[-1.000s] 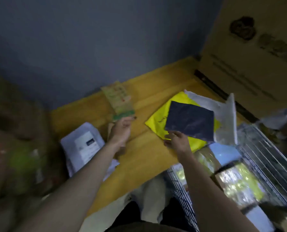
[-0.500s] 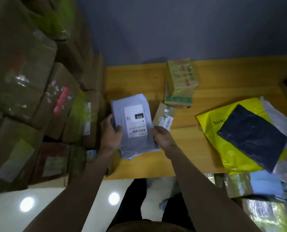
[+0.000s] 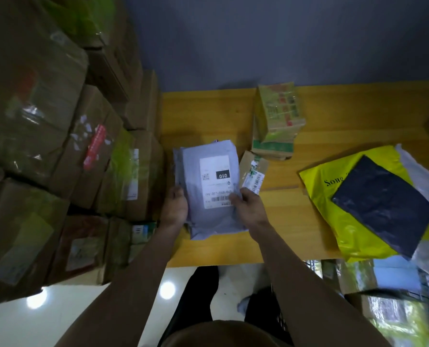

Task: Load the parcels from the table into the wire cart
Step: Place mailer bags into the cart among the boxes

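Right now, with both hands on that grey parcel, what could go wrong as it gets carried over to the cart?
The grey parcel is a soft bag held only at its lower edges by the left hand and right hand, so it may sag or slip. Lifting it could nudge the small box lying right beside it. The wire cart already looks crowded.

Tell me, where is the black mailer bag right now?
The black mailer bag lies on the yellow bag, at the table's right end.
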